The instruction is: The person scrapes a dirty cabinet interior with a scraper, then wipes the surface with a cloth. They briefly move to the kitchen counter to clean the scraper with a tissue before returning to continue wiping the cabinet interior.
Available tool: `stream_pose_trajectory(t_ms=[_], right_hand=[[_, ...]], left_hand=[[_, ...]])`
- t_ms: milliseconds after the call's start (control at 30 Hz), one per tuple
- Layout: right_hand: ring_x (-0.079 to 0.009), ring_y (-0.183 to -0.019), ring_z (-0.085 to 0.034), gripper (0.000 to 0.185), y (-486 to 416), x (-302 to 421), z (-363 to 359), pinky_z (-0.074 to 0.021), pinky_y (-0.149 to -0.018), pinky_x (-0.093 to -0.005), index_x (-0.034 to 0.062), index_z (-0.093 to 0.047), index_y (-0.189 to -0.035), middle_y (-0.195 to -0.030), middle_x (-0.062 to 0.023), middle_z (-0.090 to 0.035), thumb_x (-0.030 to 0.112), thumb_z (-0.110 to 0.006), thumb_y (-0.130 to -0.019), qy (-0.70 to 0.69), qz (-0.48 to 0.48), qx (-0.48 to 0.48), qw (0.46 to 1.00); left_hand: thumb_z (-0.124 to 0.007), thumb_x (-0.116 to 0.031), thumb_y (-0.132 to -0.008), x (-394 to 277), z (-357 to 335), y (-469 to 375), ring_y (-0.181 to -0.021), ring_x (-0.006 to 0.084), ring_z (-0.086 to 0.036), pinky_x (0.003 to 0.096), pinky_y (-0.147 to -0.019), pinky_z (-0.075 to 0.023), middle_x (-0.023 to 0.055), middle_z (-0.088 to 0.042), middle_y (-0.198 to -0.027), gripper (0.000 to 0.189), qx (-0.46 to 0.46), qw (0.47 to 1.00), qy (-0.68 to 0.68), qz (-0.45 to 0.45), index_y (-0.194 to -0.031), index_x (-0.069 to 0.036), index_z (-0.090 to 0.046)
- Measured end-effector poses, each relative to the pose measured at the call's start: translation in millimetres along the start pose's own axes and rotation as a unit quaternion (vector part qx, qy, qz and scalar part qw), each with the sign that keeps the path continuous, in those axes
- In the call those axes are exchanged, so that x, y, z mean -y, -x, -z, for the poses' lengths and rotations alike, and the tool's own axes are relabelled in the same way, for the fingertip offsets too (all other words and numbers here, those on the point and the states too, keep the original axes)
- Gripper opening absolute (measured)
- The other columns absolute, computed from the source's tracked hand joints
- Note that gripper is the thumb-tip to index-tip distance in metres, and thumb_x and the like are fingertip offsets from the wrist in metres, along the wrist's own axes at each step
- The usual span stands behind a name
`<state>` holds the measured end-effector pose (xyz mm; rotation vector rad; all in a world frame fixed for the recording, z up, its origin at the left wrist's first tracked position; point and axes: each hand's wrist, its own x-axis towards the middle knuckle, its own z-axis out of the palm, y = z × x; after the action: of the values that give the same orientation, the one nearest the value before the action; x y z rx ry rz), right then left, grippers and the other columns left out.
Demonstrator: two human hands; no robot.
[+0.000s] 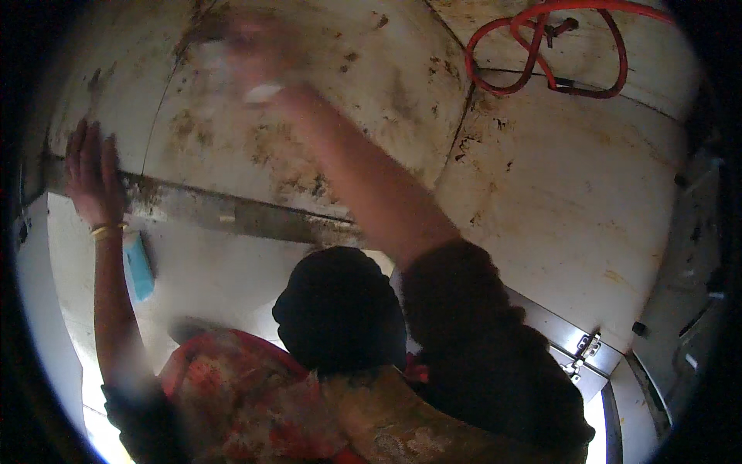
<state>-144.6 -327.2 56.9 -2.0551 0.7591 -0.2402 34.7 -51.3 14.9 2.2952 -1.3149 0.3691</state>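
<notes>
My left hand rests flat with its fingers extended, over the dark edge strip of a stained pale panel surface. A yellowish bangle circles that wrist. Farther up, my right hand is over the stained panels, blurred by motion. A pale, smeared patch shows beside its fingers; whether the hand grips something there cannot be made out. A white band is at the right wrist. Brown and black grime marks the panels, which meet at dark seams.
A looped red hose with a small fitting lies at the upper right. Close to my left forearm is a light-blue block. A metal latch sits at the lower right. A dark rounded form covers the lower middle.
</notes>
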Motion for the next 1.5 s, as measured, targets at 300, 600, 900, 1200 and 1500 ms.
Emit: stream_pose_trajectory(t_ms=[300,600,900,1200,1500], right_hand=[[-0.0263,-0.101,-0.062,0.031,320.4,-129.8,194.7,-0.0518,-0.082,-0.0415,0.0093,-0.061,-0.113,-0.110,-0.0119,-0.064,0.022,-0.063,-0.085,0.362,-0.342,-0.095,0.862],[-0.0403,-0.091,-0.060,0.028,72.8,43.6,-93.6,-0.0495,-0.080,-0.0455,0.0046,-0.063,-0.101,-0.094,-0.0187,-0.063,0.007,-0.058,-0.073,0.118,-0.017,-0.173,0.978],[-0.0336,-0.103,-0.061,0.040,285.2,-65.8,139.3,-0.0527,-0.086,-0.0453,0.0081,-0.058,-0.123,-0.112,-0.0162,-0.063,0.023,-0.059,-0.086,0.010,-0.343,-0.093,0.935],[-0.0286,-0.090,-0.067,0.049,411.7,-113.2,99.9,-0.0563,-0.075,-0.0432,0.0078,-0.058,-0.122,-0.099,-0.0144,-0.068,0.031,-0.071,-0.081,0.450,-0.557,0.027,0.697],[-0.0372,-0.086,-0.065,0.036,273.8,-45.9,19.8,-0.0533,-0.072,-0.0480,0.0081,-0.063,-0.109,-0.095,-0.0192,-0.065,0.024,-0.065,-0.077,0.319,-0.305,-0.093,0.892]], left_hand=[[-0.060,-0.030,-0.091,-2.4,-4.1,1.7,-0.128,0.0300,-0.048,0.0436,-0.106,-0.0380,0.0077,-0.052,-0.139,0.040,0.029,0.997,-0.040,0.054,-0.127,-0.012,-0.061],[-0.061,-0.031,-0.091,-2.8,-2.2,-2.7,-0.126,0.0299,-0.051,0.0455,-0.104,-0.0388,0.0088,-0.057,-0.134,0.038,0.005,0.999,-0.027,0.026,-0.124,-0.011,-0.064],[-0.060,-0.030,-0.092,-0.8,-5.5,3.3,-0.128,0.0299,-0.048,0.0442,-0.105,-0.0373,0.0094,-0.056,-0.135,0.038,0.021,0.999,-0.022,0.039,-0.125,-0.011,-0.063],[-0.057,-0.032,-0.094,-2.7,-1.6,-2.6,-0.123,0.0320,-0.052,0.0431,-0.103,-0.0411,0.0107,-0.057,-0.134,0.035,0.006,1.000,0.005,0.013,-0.120,-0.011,-0.066],[-0.055,-0.035,-0.095,2.5,-4.4,-0.1,-0.127,0.0282,-0.049,0.0419,-0.105,-0.0392,0.0067,-0.055,-0.137,0.037,0.015,1.000,-0.013,0.016,-0.124,-0.014,-0.065]])
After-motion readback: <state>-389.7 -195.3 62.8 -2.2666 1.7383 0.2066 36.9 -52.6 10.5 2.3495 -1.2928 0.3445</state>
